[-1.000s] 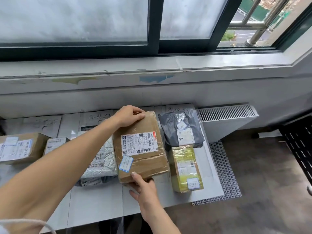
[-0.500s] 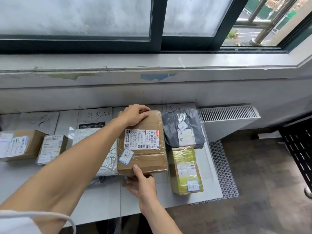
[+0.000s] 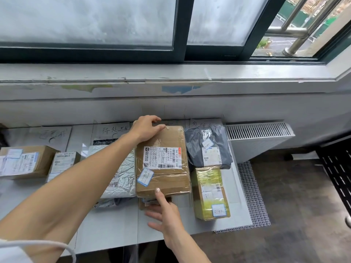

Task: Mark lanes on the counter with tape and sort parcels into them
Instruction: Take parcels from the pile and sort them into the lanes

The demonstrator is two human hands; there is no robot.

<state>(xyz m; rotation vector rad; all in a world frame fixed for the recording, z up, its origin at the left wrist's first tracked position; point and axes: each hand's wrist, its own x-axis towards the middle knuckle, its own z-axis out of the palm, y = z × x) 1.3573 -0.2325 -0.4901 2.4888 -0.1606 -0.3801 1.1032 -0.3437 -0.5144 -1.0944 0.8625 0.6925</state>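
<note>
A brown cardboard parcel (image 3: 163, 160) with a white shipping label lies flat in the middle lane of the white counter (image 3: 114, 230), on top of a smaller parcel (image 3: 150, 203) that peeks out at its near edge. My left hand (image 3: 146, 128) grips its far left corner, fingers curled over the back edge. My right hand (image 3: 165, 211) is at the near edge: only the thumb tip touches the parcel, the fingers are spread straight. Handwritten paper lane labels (image 3: 115, 130) are stuck along the back.
A grey poly bag (image 3: 209, 147) and a yellow-green taped box (image 3: 210, 192) fill the right lane. A silver bag (image 3: 121, 173), a small labelled box (image 3: 62, 162) and a brown box (image 3: 24, 162) lie to the left. A white radiator (image 3: 260, 137) and a mesh mat (image 3: 252, 196) border the counter's right end.
The brown parcel has come down flat and slid a little toward the wall. My right hand has let go of its near edge and spread its fingers; my left hand stays on the far corner.
</note>
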